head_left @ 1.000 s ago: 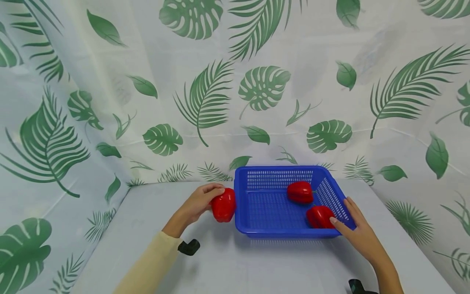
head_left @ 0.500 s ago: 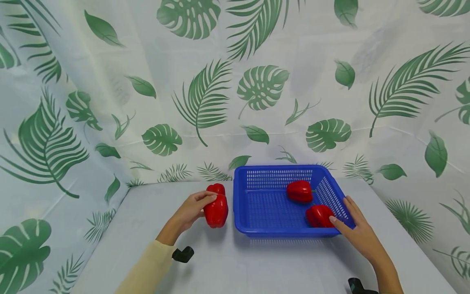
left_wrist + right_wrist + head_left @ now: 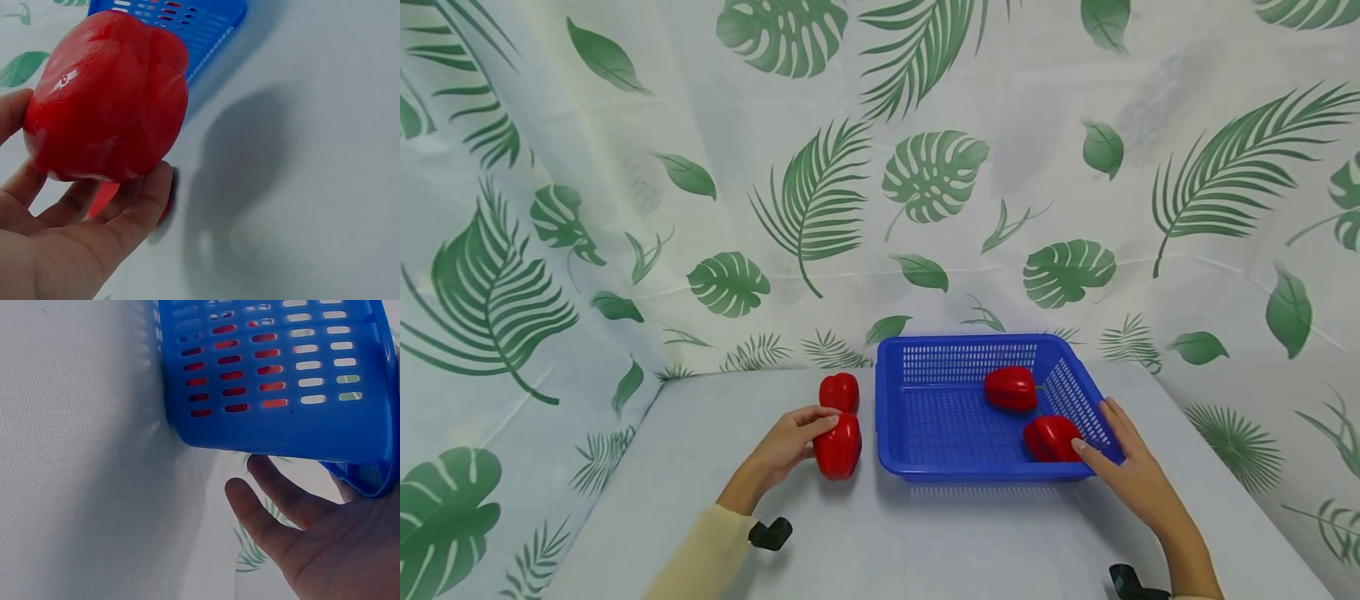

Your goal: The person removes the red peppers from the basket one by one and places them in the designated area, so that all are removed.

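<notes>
My left hand (image 3: 786, 446) pinches a red bell pepper (image 3: 838, 450) just left of the blue basket (image 3: 970, 473). In the left wrist view this pepper (image 3: 112, 94) sits between thumb and fingers, its shadow falling on the table. Right behind it stands a second red bell pepper (image 3: 839, 390), partly covered from the head camera. Two more red bell peppers lie inside the basket: one at the back (image 3: 1011, 388), one by the front right corner (image 3: 1051, 439). My right hand (image 3: 1129, 473) grips that corner's rim, thumb over the top, fingers outside.
The white table (image 3: 925, 542) carries the basket near its back edge. Behind and beside it hangs a leaf-printed curtain (image 3: 955, 275). Black wrist-camera mounts (image 3: 770, 534) sit at both wrists.
My left hand has brought its pepper leftward from the basket's side and then nearer to me and lower, uncovering the pepper behind it. The right hand stays at the basket.
</notes>
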`<state>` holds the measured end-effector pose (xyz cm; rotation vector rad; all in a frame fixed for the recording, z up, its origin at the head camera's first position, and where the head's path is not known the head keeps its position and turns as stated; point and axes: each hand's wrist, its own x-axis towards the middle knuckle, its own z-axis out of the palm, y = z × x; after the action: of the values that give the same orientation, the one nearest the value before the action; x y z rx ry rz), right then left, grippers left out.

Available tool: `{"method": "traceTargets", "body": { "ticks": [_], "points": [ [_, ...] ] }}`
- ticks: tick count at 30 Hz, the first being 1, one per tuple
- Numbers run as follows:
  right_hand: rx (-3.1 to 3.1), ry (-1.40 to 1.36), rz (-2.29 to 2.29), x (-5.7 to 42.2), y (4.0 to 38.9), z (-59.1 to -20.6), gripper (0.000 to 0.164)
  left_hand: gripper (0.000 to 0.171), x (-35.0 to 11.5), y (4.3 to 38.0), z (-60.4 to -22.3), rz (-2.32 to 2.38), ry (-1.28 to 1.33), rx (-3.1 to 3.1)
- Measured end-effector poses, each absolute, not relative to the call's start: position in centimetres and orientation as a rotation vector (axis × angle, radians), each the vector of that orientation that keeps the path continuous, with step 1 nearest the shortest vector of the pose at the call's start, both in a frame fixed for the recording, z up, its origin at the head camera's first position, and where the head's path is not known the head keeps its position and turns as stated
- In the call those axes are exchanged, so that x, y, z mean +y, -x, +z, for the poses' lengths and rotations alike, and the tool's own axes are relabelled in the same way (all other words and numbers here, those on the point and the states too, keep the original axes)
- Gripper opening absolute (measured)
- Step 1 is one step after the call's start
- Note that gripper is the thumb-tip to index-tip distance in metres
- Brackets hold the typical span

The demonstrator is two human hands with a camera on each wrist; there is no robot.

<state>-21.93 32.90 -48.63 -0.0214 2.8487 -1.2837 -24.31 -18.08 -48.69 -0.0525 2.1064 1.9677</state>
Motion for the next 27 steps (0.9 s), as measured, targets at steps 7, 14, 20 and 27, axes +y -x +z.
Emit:
{"method": "traceTargets", "body": {
  "ticks": [7,14,20,27],
  "points": [
    [2.851,0.014,-1.288,32.9,21.9,-48.7,0.100,0.040,-18.5,24.0,-49.8,1.935,0.021,2.119],
    [2.866,0.010,-1.279,32.8,22.0,-48.7,0.100,0.041,-18.7,23.8,-50.7,1.903,0.002,2.140],
    [2.859,0.001,-1.284,32.7,21.9,-48.7,0.100,0.040,-18.8,23.8,-50.9,1.894,-0.021,2.145],
    [2.853,0.004,-1.284,32.7,21.9,-48.6,0.100,0.040,-18.8,23.8,-51.4,1.827,-0.028,2.203]
  ]
}}
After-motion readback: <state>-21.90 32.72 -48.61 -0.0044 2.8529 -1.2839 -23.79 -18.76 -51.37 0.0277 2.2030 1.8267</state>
